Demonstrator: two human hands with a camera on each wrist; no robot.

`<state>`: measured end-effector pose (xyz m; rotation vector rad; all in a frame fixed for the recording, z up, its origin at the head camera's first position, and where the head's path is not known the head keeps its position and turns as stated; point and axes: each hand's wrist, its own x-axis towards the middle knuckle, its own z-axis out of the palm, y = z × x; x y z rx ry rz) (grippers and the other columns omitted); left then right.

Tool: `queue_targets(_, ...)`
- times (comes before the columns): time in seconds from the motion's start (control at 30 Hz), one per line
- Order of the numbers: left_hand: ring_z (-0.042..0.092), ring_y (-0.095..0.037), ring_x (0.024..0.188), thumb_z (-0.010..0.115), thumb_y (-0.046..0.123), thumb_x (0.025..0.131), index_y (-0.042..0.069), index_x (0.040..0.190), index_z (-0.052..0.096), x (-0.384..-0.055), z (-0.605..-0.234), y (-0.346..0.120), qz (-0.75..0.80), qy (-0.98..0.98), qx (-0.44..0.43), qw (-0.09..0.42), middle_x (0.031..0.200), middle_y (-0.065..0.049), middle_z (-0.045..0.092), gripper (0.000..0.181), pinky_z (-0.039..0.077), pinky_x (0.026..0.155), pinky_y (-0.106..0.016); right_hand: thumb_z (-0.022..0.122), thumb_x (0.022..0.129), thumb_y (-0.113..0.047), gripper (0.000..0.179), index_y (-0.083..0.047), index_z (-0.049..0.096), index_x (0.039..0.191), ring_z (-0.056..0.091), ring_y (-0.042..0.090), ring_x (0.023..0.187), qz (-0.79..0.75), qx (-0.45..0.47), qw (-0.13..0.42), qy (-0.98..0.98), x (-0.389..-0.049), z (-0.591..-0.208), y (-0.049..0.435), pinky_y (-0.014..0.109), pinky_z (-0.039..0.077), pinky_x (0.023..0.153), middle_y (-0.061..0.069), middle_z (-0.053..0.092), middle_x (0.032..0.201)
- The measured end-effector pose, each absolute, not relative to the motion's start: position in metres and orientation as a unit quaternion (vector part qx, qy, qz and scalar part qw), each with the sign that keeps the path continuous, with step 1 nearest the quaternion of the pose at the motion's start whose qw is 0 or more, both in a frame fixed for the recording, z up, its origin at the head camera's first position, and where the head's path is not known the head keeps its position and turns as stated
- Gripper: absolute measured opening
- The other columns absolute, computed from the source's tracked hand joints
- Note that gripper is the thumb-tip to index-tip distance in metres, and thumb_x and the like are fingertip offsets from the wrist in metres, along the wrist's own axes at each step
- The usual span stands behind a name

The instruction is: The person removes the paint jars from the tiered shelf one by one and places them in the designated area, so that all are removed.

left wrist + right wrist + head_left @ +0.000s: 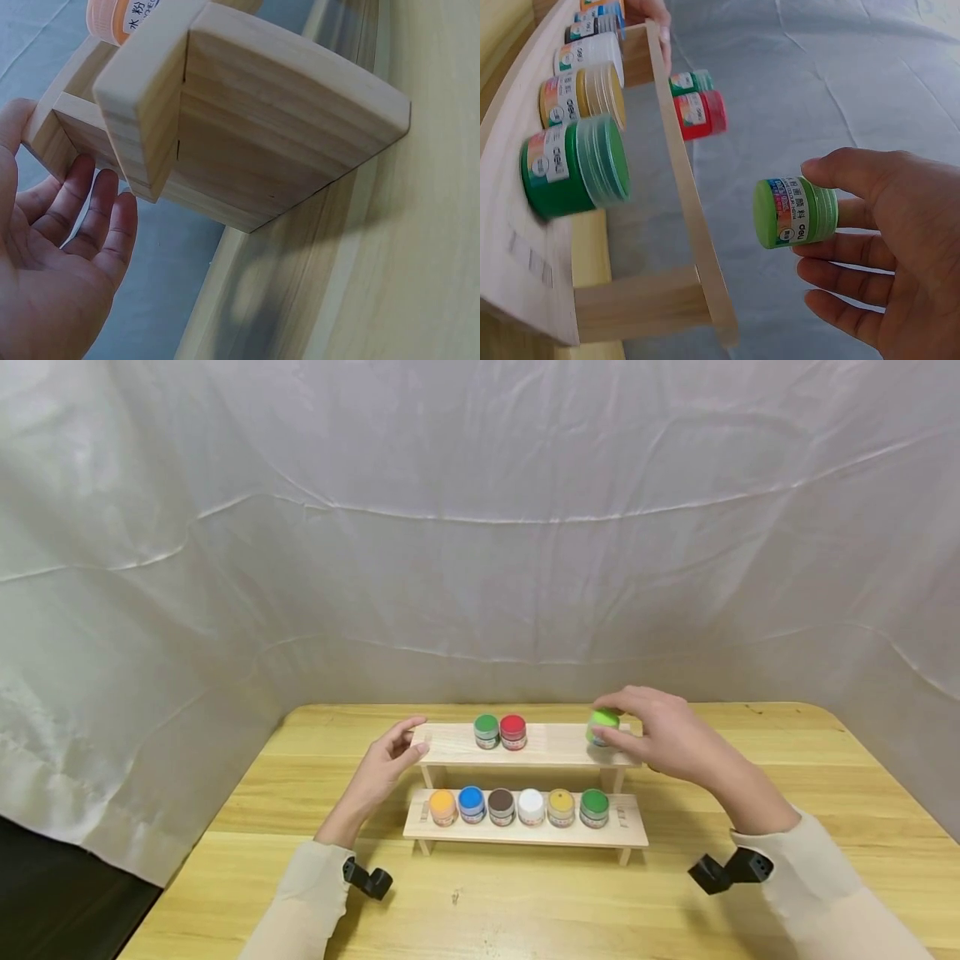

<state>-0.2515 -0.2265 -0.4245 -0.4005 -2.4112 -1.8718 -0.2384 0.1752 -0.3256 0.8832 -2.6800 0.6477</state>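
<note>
My left hand [382,767] holds the left end of a two-tier wooden rack, its thumb over the upper shelf [553,745] and its fingers around the edge. In my right hand [670,737] is a light green paint jar [795,212], pinched by the lid end between thumb and fingers. That jar hangs over the right part of the upper shelf, with a gap below it in the right wrist view. Side by side on the same shelf, left of the jar, stand a green paint jar [487,732] and a red paint jar [513,732].
Along the lower shelf [525,836] runs a row of several paint jars: orange [443,808], blue [472,805], brown [501,807], white [531,807], yellow [561,808] and green [594,808]. The rack stands on a wooden table [480,902], with a grey curtain [480,585] behind.
</note>
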Motion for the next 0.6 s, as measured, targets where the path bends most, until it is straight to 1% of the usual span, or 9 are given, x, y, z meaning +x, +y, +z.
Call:
queue_targets(0.2, 0.054, -0.019, 0.091, 0.062, 0.016, 0.098, 0.007, 0.142, 0.048, -0.251, -0.424, -0.227, -0.607, -0.783, -0.131, 0.03, 0.105, -0.011, 0.056, 0.048, 0.047, 0.081, -0.024, 0.065, 0.095, -0.036, 0.036, -0.013, 0.066, 0.122, 0.059, 0.022, 0.101, 0.236, 0.284, 0.13, -0.92, -0.236, -0.33, 0.191, 0.051, 0.047, 0.086, 0.001, 0.065, 0.109)
queue_targets(0.33, 0.053, -0.019, 0.09, 0.062, 0.016, 0.098, 0.007, 0.142, 0.048, -0.251, -0.424, -0.226, -0.606, -0.784, -0.131, 0.031, 0.105, -0.011, 0.055, 0.048, 0.046, 0.081, -0.024, 0.065, 0.095, -0.036, 0.038, -0.012, 0.064, 0.125, 0.058, 0.023, 0.1, 0.242, 0.265, 0.131, -0.924, -0.234, -0.334, 0.202, 0.052, 0.046, 0.085, 0.002, 0.063, 0.109)
queue_targets(0.47, 0.053, -0.019, 0.09, 0.061, 0.016, 0.098, 0.007, 0.142, 0.048, -0.251, -0.424, -0.226, -0.606, -0.783, -0.134, 0.033, 0.104, -0.011, 0.055, 0.047, 0.046, 0.081, -0.024, 0.064, 0.095, -0.038, 0.042, -0.011, 0.062, 0.127, 0.059, 0.023, 0.096, 0.248, 0.246, 0.133, -0.927, -0.232, -0.34, 0.213, 0.049, 0.046, 0.081, 0.002, 0.062, 0.108)
queue_targets(0.6, 0.053, -0.019, 0.09, 0.061, 0.016, 0.098, 0.007, 0.142, 0.048, -0.252, -0.425, -0.227, -0.605, -0.784, -0.134, 0.033, 0.104, -0.011, 0.054, 0.047, 0.046, 0.081, -0.024, 0.065, 0.095, -0.035, 0.042, -0.009, 0.062, 0.127, 0.06, 0.027, 0.098, 0.242, 0.238, 0.153, -0.928, -0.232, -0.348, 0.224, 0.05, 0.046, 0.077, 0.006, 0.063, 0.11)
